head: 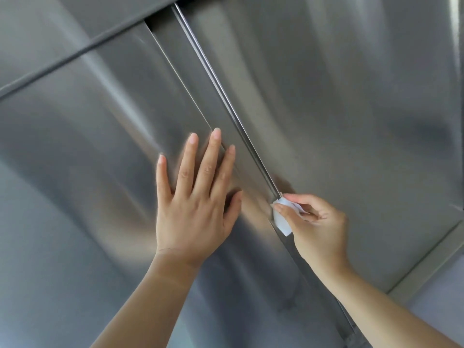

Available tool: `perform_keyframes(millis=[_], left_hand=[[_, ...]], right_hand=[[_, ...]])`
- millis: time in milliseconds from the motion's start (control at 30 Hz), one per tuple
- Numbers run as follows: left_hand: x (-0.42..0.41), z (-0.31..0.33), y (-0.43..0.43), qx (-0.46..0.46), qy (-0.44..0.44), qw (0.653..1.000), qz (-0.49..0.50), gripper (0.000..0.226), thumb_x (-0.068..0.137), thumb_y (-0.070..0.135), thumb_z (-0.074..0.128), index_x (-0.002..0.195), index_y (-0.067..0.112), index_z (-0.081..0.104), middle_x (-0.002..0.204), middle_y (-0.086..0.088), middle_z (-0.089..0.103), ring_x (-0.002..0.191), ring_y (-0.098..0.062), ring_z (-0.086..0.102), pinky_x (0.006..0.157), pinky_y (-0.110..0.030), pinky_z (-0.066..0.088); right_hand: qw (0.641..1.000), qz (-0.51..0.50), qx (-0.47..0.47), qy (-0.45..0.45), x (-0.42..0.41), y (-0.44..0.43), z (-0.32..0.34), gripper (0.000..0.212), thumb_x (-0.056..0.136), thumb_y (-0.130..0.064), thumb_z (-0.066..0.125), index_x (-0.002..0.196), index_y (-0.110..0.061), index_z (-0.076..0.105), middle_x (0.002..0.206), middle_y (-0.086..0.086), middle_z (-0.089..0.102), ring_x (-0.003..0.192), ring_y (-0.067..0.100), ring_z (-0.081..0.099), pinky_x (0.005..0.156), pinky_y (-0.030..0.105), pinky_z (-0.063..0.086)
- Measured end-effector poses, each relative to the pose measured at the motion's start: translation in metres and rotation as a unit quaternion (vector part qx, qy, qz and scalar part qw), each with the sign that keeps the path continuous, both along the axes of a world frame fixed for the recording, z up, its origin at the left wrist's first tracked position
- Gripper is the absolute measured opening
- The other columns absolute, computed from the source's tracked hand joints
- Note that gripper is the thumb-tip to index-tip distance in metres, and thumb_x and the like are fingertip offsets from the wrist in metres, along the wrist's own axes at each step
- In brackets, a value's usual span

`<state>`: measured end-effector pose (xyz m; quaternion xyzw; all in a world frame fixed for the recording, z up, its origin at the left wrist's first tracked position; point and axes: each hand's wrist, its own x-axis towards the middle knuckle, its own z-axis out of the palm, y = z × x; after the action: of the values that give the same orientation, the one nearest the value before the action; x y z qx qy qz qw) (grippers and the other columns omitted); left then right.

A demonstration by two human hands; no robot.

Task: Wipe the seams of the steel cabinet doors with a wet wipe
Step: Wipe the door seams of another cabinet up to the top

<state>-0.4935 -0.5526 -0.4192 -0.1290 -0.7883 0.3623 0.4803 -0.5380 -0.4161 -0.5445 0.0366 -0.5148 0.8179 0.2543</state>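
Against the brushed steel cabinet, two bare arms reach up from the bottom of the view. On the left door (82, 136), the left hand (194, 204) lies flat, palm to the metal, its fingers (214, 162) straight and spread a little apart, holding nothing; its middle and index fingertips reach the door's right edge. Just to the right runs the seam (226, 101), a narrow dark groove with a bright strip, slanting from the upper middle down toward the lower right between the left door and the right door (351, 109). Beside the seam, the right hand (317, 223) pinches a small folded white wet wipe (282, 218) between thumb and curled fingers, and the wipe's front corner touches the groove. The two hands are near each other but apart. A horizontal seam (62, 59) crosses the upper left.
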Motion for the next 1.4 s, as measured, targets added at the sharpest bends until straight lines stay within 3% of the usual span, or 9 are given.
perform_keyframes(millis=[167,267,333,433,633,833,967,1167,1400], left_hand=[[-0.001,-0.001,-0.001,0.001,0.016,1.0,-0.006,0.058,0.095,0.043,0.045,0.146,0.016,0.04,0.156,-0.007,0.026,0.143,-0.028,0.024,0.11,-0.058,0.018],[-0.002,-0.004,0.0,-0.004,0.033,0.999,-0.021,0.055,0.095,0.041,0.045,0.145,0.017,0.041,0.156,-0.008,0.027,0.142,-0.027,0.026,0.11,-0.057,0.018],[-0.001,-0.021,0.001,0.007,0.014,0.999,-0.039,0.054,0.094,0.039,0.045,0.144,0.018,0.041,0.155,-0.007,0.027,0.143,-0.025,0.026,0.113,-0.056,0.015],[0.002,-0.059,-0.002,-0.047,-0.011,0.999,-0.018,0.057,0.094,0.042,0.046,0.145,0.019,0.038,0.155,-0.003,0.029,0.142,-0.022,0.028,0.113,-0.051,0.02],[-0.001,-0.066,-0.008,-0.066,0.012,0.998,0.017,0.065,0.096,0.046,0.041,0.15,0.013,0.028,0.157,-0.001,0.024,0.145,-0.021,0.022,0.113,-0.05,0.02],[0.001,-0.066,-0.005,-0.06,0.007,0.998,0.036,0.064,0.096,0.046,0.041,0.15,0.013,0.028,0.156,0.0,0.025,0.144,-0.022,0.022,0.114,-0.051,0.018],[0.002,-0.066,-0.003,-0.058,0.002,0.998,0.03,0.063,0.096,0.045,0.042,0.149,0.012,0.031,0.156,0.0,0.026,0.143,-0.024,0.025,0.113,-0.051,0.018],[0.002,-0.066,-0.003,-0.057,0.001,0.998,0.025,0.062,0.096,0.044,0.043,0.148,0.012,0.034,0.154,0.0,0.027,0.142,-0.024,0.027,0.112,-0.053,0.02],[0.002,-0.065,-0.002,-0.056,-0.001,0.998,0.024,0.061,0.096,0.044,0.042,0.147,0.012,0.033,0.153,-0.001,0.026,0.142,-0.025,0.026,0.111,-0.053,0.02]], right_hand=[[0.992,-0.023,-0.008,0.122,-0.011,-0.008,0.009,0.021,0.075,-0.011,0.077,0.084,-0.029,0.072,0.083,-0.015,0.07,0.078,0.003,0.065,0.068,0.011,0.045],[0.981,-0.083,0.033,0.174,-0.012,-0.01,-0.015,0.013,0.077,-0.008,0.071,0.087,-0.017,0.071,0.095,-0.007,0.065,0.09,0.009,0.062,0.075,0.021,0.048],[0.98,-0.086,0.045,0.172,-0.012,-0.008,-0.032,0.014,0.077,-0.009,0.07,0.087,-0.019,0.071,0.093,-0.006,0.064,0.088,0.01,0.062,0.072,0.023,0.049],[0.983,-0.079,0.029,0.166,-0.013,-0.009,-0.04,0.018,0.075,-0.008,0.071,0.085,-0.023,0.07,0.084,-0.012,0.065,0.081,-0.001,0.062,0.069,0.007,0.044],[0.976,-0.121,0.021,0.182,-0.015,-0.014,-0.028,0.01,0.078,-0.007,0.071,0.086,-0.011,0.073,0.083,-0.007,0.068,0.077,-0.008,0.06,0.072,0.003,0.04],[0.979,-0.127,-0.007,0.16,-0.008,-0.019,-0.046,0.01,0.078,-0.004,0.07,0.086,-0.01,0.071,0.08,0.001,0.068,0.075,-0.003,0.06,0.072,0.008,0.043],[0.976,-0.129,-0.005,0.176,-0.013,-0.018,-0.024,0.009,0.079,-0.002,0.072,0.087,-0.008,0.072,0.083,-0.003,0.067,0.077,0.001,0.061,0.072,0.008,0.043],[0.975,-0.136,-0.018,0.177,-0.014,-0.023,-0.033,0.012,0.082,-0.004,0.071,0.092,-0.012,0.07,0.084,-0.007,0.064,0.078,-0.009,0.057,0.072,0.006,0.04],[0.977,-0.139,-0.033,0.16,-0.01,-0.026,-0.043,0.01,0.082,-0.003,0.071,0.089,-0.01,0.069,0.083,0.001,0.067,0.075,0.002,0.06,0.072,0.011,0.043]])
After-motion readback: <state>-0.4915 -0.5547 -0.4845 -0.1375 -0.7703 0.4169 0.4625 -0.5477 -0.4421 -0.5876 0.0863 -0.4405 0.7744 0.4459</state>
